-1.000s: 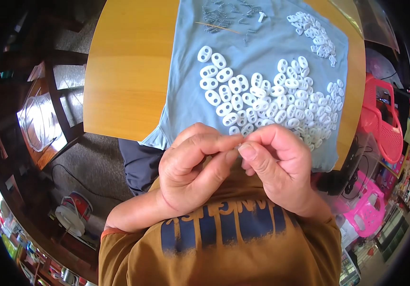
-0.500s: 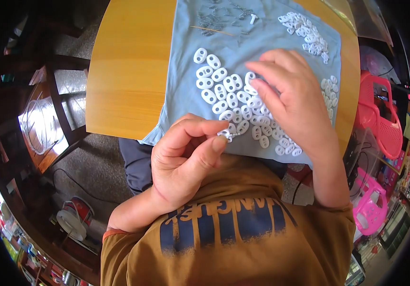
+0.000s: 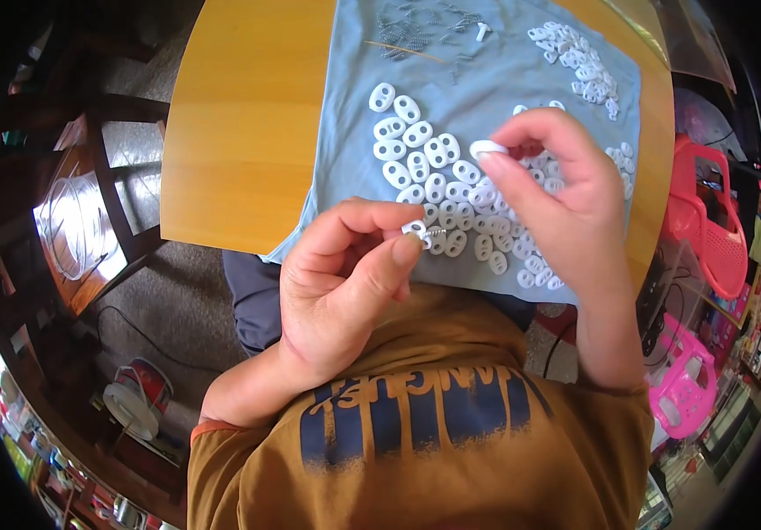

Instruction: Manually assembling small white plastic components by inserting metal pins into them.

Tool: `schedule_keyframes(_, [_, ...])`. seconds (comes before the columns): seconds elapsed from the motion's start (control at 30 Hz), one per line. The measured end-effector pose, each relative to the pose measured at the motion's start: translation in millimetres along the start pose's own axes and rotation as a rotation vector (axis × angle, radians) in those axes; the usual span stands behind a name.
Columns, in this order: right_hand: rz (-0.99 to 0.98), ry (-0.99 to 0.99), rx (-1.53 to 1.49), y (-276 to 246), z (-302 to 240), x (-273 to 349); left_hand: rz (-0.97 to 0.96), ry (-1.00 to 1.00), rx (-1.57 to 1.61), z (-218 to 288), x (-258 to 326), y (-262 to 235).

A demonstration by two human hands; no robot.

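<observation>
My left hand point(image 3: 332, 283) pinches a small white plastic piece point(image 3: 414, 228) between thumb and forefinger. A thin metal spring point(image 3: 434, 232) sticks out of that piece toward the right. Higher up and to the right, my right hand point(image 3: 566, 181) has thumb and forefinger closed on a white oval two-hole cord lock shell point(image 3: 484, 147), raised off the cloth. Many similar white oval shells point(image 3: 395, 174) lie flat between and beyond the hands. Part of this pile is covered by my right hand.
A grey-blue cloth point(image 3: 460, 84) covers much of the wooden table point(image 3: 239, 132). Toward the far edge lie loose springs point(image 3: 407, 31), a thin stick point(image 3: 405, 51) and a white peg point(image 3: 482, 32). Small white parts point(image 3: 579, 62) are heaped at far right. Red chair point(image 3: 707, 221) stands right.
My right hand has picked an oval shell from the pile and moved slightly right with it. My left hand keeps its pinch, raised a little, with the spring showing more clearly.
</observation>
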State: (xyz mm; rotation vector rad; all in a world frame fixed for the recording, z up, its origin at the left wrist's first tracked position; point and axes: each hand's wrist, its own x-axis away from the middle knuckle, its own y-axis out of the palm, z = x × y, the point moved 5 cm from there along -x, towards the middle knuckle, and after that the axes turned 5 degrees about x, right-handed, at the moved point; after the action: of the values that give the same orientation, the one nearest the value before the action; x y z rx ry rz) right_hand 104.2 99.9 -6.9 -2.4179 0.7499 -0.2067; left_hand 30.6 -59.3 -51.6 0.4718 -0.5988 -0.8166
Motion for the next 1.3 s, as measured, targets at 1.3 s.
schedule_keyframes(1.3, [0.139,0.05,-0.552,22,-21,48,-0.046,0.072,-0.032,-1,-1,24])
